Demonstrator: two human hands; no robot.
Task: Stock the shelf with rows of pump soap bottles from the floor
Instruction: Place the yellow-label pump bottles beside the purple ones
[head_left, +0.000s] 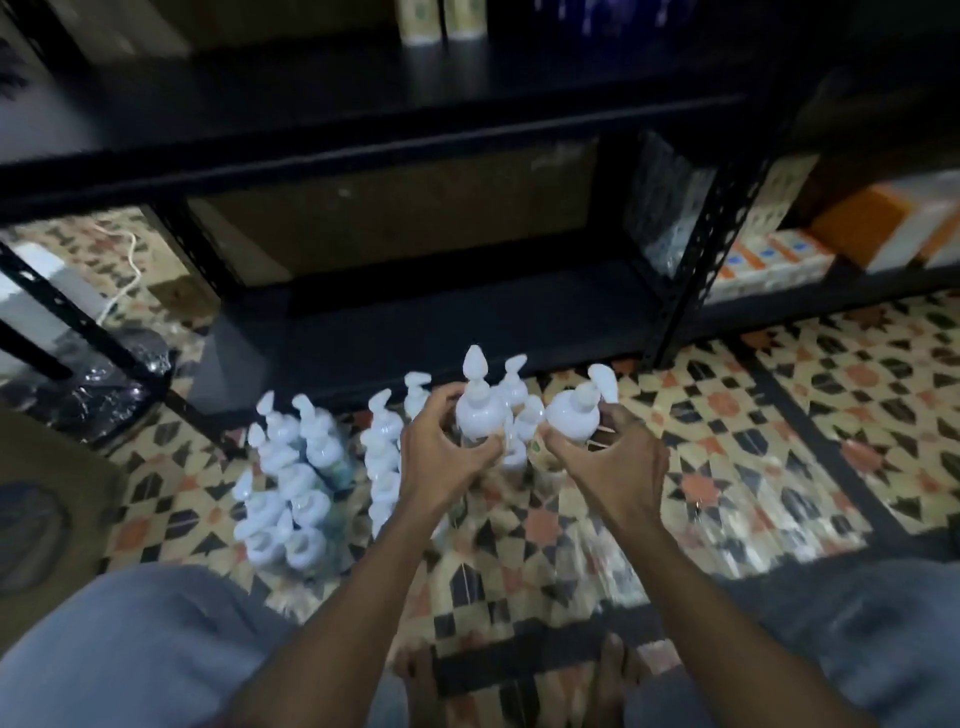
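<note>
Left hand (441, 457) clamped round left bottle (475, 410), fingers curled on the body under the white pump, bottle upright, just in front of the shelf (467, 312) bottom board. Right hand (608, 462) clamped round right bottle (574, 413) the same way, pump head leaning right, also just in front of the shelf. 2 spare pump tops (514, 379) show between the 2 held bottles, nearer the shelf. Bottle row (382, 457) stands on the tiled floor (779, 441) in front of the shelf, just left of the left hand. Bottle group (291, 488) sits further left, near the shelf's front-left post. Orange and white boxes (779, 260) on a low board right of the shelf. Black bag (104, 379) on the floor left of the shelf. Frame blurred, labels unreadable
</note>
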